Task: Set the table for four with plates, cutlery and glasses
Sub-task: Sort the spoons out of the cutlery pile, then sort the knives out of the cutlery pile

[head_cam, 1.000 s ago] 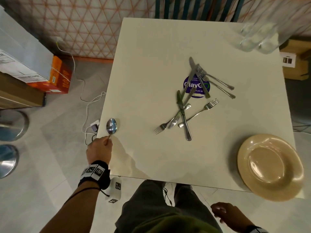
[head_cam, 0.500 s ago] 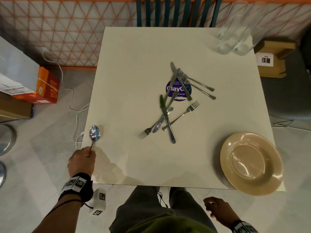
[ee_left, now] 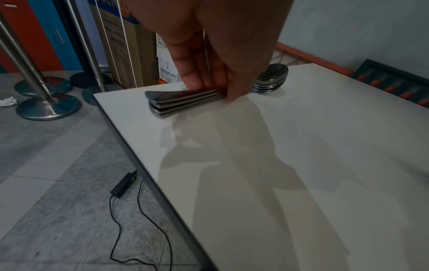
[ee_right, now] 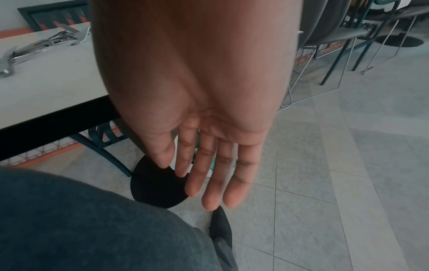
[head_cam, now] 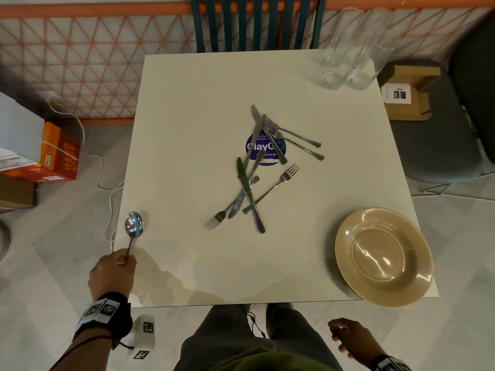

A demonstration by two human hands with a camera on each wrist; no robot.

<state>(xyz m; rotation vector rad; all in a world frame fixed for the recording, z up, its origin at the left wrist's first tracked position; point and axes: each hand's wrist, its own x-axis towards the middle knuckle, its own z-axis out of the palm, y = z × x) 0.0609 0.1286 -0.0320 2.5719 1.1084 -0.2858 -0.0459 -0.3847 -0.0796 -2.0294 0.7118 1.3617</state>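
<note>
My left hand (head_cam: 115, 271) pinches the handles of several stacked spoons (head_cam: 133, 226) at the near left corner of the cream table (head_cam: 201, 103). In the left wrist view the fingers (ee_left: 209, 80) press the spoons (ee_left: 185, 100) down, and they lie flat on the tabletop. A pile of forks and knives (head_cam: 257, 170) lies crossed at the table's middle. A tan plate (head_cam: 383, 257) sits at the near right corner, overhanging the edge. Clear glasses (head_cam: 348, 65) stand at the far right corner. My right hand (head_cam: 351, 338) hangs open and empty below the near edge, fingers (ee_right: 209, 165) straight.
A dark slatted chair (head_cam: 257, 22) stands behind the far edge and a grey chair (head_cam: 442, 145) at the right. Boxes (head_cam: 53, 153) and a white cable (head_cam: 107, 183) lie on the floor at the left. A cardboard box (head_cam: 407, 95) sits at the right.
The head view has shifted, bringing the table more to the middle. My left hand keeps the spoons at the same corner. The right hand still hangs by my side.
</note>
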